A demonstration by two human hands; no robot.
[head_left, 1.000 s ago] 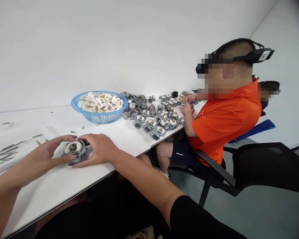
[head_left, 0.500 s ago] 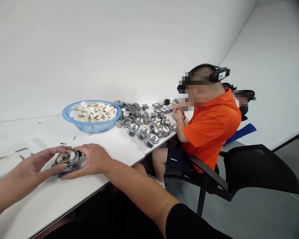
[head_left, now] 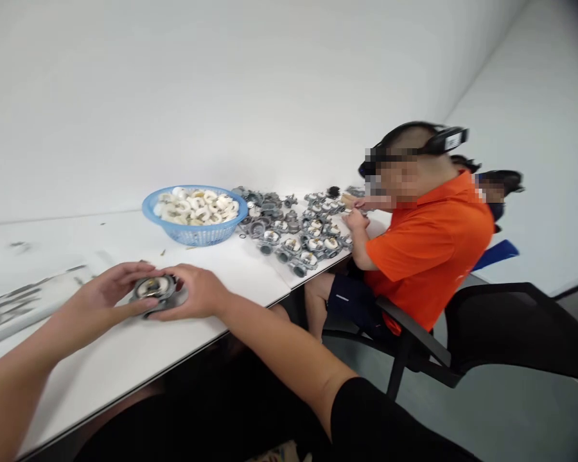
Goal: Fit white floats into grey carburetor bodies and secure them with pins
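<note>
The grey metal part [head_left: 155,289] rests on the white table [head_left: 125,346], on the near side of the blue basket [head_left: 197,236] and a little to its left, well apart from it. The left hand [head_left: 103,292] and the right hand [head_left: 197,294] close on it from opposite sides, fingers curled narrowly around its rim. The grip looks meant to steady the part flat on the surface with its open face upward, where a pale and brass-coloured middle shows. The basket holds a heap of white rings [head_left: 192,206]. Just to the right of the basket lies a crowd of similar grey parts [head_left: 293,231], several with white inserts, set out in rough rows, probably to keep them within reach of the co-worker in an orange shirt [head_left: 428,250]. That person sits farther right of the basket in a black chair [head_left: 510,327], hands at the far end of the rows. The picture is blurred, so the fine detail of the held part is hard to read, and the palms cover its sides. The grey streaks far left of the basket cannot be identified, and a second person behind the co-worker is almost wholly hidden.
</note>
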